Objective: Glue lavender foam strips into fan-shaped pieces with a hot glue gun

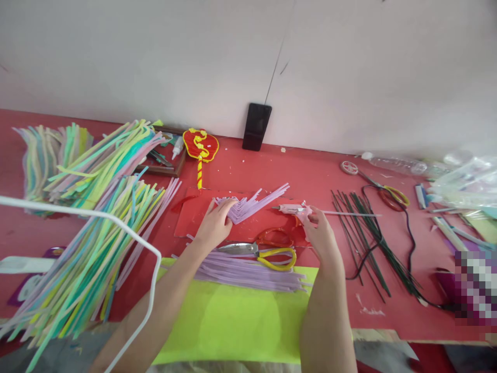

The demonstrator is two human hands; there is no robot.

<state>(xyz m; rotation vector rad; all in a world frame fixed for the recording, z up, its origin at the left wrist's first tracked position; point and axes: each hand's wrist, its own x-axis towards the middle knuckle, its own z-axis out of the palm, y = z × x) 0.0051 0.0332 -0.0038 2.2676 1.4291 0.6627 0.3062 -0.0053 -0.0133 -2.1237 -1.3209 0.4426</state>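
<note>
Surface: a red tabletop (272,166) against a plain white wall (349,62), crowded with craft supplies.
Far left: heaps of pastel pipe cleaners (97,223) in green, yellow, blue and pink, with a bent white wire (77,212) arching over them.
Back left: a red and yellow fan ornament (200,146) lying flat, near a dark phone (257,126) propped on the wall.
Left hand (215,223): spread flat with its fingers extended, gripping nothing, pressing on the near end of the lilac fan (252,204).
Work piece: the lilac fan is a row of pipe cleaners splayed up and to the right, lying on a red sheet (186,220) in the middle of the table.
Near edge: scissors (260,251) with yellow handles rest on a loose bundle of lilac stems (248,272), which overlaps a lime green sheet (233,321).
Right hand (320,233): fingers curled round the handle of a pink glue gun (293,209), nozzle aimed left at the fan's lower edge and just short of it.
Right side: dark green wires (368,233), a black cord (407,233) and clear plastic bags (466,181).
Progress: several stems are set in the fan; judging by the uncut bundle, the piece looks partly built, with many more to add.
</note>
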